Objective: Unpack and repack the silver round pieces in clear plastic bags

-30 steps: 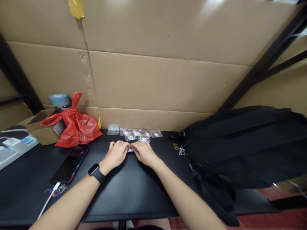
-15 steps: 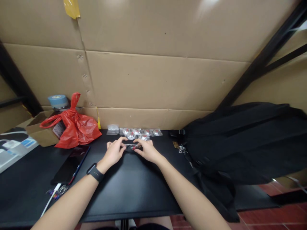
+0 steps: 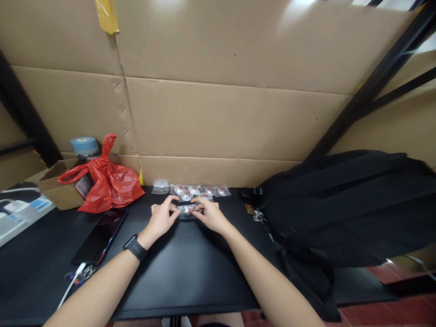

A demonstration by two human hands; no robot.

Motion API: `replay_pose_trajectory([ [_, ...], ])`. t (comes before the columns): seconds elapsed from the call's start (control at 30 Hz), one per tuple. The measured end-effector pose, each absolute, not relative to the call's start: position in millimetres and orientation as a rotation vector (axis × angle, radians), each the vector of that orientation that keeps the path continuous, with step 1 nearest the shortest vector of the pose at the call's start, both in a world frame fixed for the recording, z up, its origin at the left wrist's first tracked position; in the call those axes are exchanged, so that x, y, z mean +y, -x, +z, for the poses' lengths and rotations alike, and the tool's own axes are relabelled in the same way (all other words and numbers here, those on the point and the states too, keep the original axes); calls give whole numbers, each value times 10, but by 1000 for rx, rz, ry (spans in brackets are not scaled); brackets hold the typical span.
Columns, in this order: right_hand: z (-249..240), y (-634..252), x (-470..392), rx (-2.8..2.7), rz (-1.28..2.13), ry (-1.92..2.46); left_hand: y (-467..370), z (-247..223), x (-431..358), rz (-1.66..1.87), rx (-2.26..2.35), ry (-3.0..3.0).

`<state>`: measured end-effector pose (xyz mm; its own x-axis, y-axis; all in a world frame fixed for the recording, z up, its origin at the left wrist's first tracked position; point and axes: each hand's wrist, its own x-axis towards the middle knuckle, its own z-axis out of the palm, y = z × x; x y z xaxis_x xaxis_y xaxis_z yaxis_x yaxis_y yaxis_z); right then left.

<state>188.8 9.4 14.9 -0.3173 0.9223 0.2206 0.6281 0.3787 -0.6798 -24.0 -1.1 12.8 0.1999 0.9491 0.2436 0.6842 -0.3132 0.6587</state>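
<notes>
Between both hands is a small clear plastic packet (image 3: pixel 185 212) with a round, shiny item and a red mark inside. My left hand (image 3: pixel 162 218) pinches its left end between thumb and fingers. At the other end, my right hand (image 3: pixel 211 216) grips the packet the same way. Just beyond the fingers, several similar clear packets (image 3: pixel 186 195) with silvery round items and red marks lie along the cardboard wall. To their left sits a small pile of clear plastic bags (image 3: pixel 161 186). Parts of the held packet are hidden by my fingertips.
On the left are a phone (image 3: pixel 100 236) with a white cable, a red plastic bag (image 3: pixel 112 184), a cardboard box (image 3: pixel 63 195) and a white power strip (image 3: pixel 23 215). A black backpack (image 3: pixel 344 209) takes up the right. A cardboard wall (image 3: pixel 211 118) rises behind the black table (image 3: pixel 184 277).
The packet has tipped so that its flat face shows more; earlier it appeared nearly edge-on. Both hands stay in almost the same place, and the camera view has shifted slightly.
</notes>
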Motion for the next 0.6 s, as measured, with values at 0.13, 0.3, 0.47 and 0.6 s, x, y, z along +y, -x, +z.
replay_pose_trajectory([
  [0.13,126,-1887,98,-2011,690,1304,223,148,-32,873,1530,-2120],
  [0.3,100,-1949,180,-1823,854,1226,193,184,-52,873,1500,-2103],
  [0.47,163,-2308,357,-1539,963,1206,240,180,-9,877,1556,-2124],
  [0.6,127,-2736,504,-1389,845,1353,388,179,87,895,1715,-2123],
])
